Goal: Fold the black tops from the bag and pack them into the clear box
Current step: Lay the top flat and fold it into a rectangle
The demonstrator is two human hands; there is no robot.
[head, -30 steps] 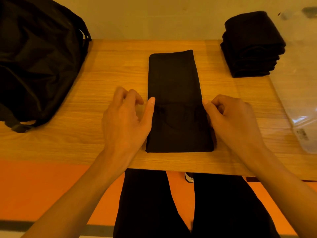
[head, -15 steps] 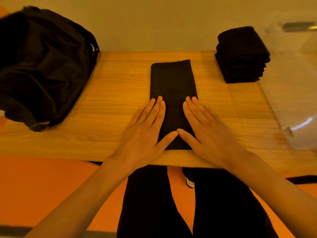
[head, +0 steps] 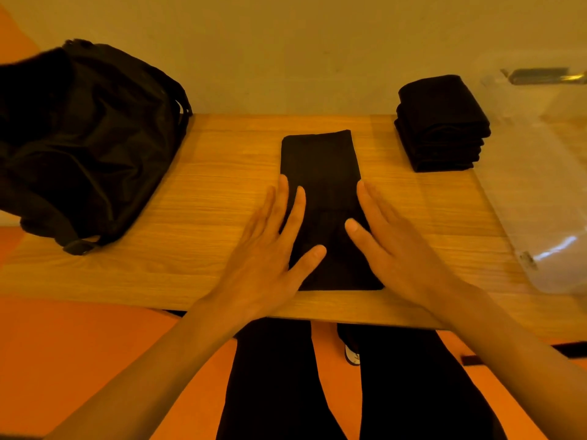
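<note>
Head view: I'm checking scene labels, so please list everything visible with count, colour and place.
bag: one, black, table's left end.
long folded top: one, black, table centre, under both hands.
stack of folded tops: one, black, table's far right.
clear box: one, transparent, right edge, beside the stack.
table: one, light wood, mid-frame.
floor: orange, below the table.
shoe: one, white, below the table's near edge.
trousers: black, bottom centre.
left hand: one, flat on the top's left side.
right hand: one, flat on the top's right side.

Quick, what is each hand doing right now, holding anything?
Left hand: open, fingers straight, flat on the folded black top.
Right hand: open, fingers straight, flat on the same top.
</note>
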